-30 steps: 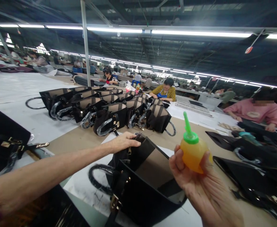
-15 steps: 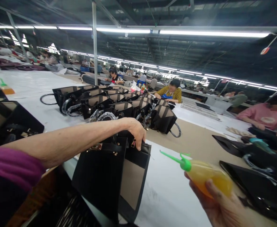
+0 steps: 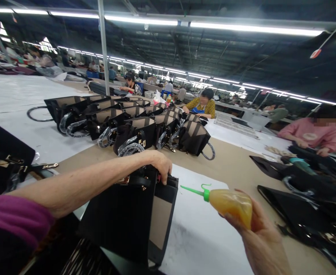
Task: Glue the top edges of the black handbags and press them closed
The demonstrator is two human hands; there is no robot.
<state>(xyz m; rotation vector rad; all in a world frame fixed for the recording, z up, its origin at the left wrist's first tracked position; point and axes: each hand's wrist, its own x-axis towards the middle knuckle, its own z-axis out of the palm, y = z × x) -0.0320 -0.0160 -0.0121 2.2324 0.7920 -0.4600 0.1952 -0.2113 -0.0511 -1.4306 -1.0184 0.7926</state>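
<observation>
A black handbag (image 3: pixel 119 221) with a beige side panel stands tilted at the near table edge, its gold buckle and strap along the top. My left hand (image 3: pixel 160 164) reaches across it and grips its upper right edge, fingers bent over the rim. In my right hand (image 3: pixel 259 225) is a soft squeeze bottle (image 3: pixel 231 204) of yellow-orange liquid, lying nearly level. Its thin green nozzle points left, and the tip is a short way right of the bag's top corner, apart from it.
Several black-and-beige handbags (image 3: pixel 135 131) with wrapped handles stand behind on the table (image 3: pixel 228 160). Another black bag (image 3: pixel 4 152) is at left; black bag pieces (image 3: pixel 296 217) lie at right. A person in yellow (image 3: pixel 202 105) and a person in pink (image 3: pixel 311 131) sit across.
The bottle in my right hand has moved left, closer to the handbag, and is more level. My left hand keeps its grip on the bag. The view has shifted slightly.
</observation>
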